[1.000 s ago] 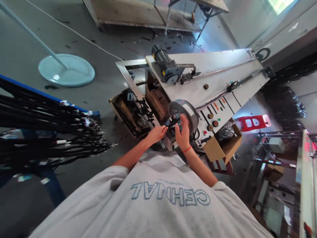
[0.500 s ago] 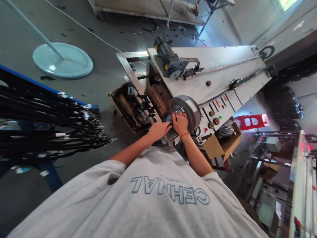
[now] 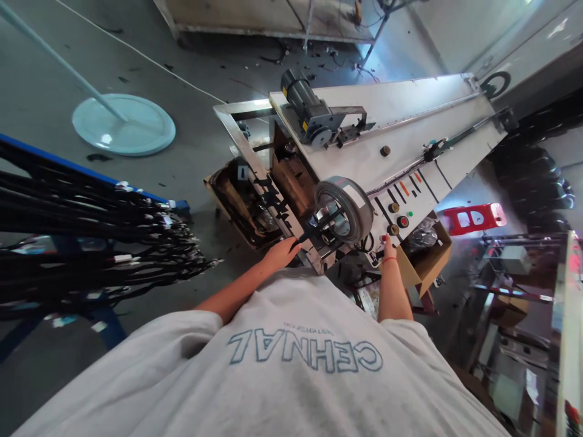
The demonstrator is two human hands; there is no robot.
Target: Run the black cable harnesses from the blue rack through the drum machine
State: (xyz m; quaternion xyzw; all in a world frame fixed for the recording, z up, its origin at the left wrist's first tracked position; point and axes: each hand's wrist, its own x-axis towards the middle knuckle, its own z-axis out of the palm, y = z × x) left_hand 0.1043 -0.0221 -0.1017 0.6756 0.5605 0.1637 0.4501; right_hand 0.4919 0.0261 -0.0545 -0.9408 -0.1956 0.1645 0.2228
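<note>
One slim black strip (image 3: 303,237) is pinched by left hand (image 3: 280,254); right hand (image 3: 389,249), its grip unclear, reaches a small red button (image 3: 384,238).

The grey floor (image 3: 191,67) was littered with dark scraps below a bench (image 3: 255,31); pale walls (image 3: 449,30) stood beyond, and bluish light fell near them.

The person wears a loose, pale grey short-sleeved shirt (image 3: 273,388) with dark blue-outlined lettering (image 3: 306,351) and a thin red wristband (image 3: 390,259).
</note>
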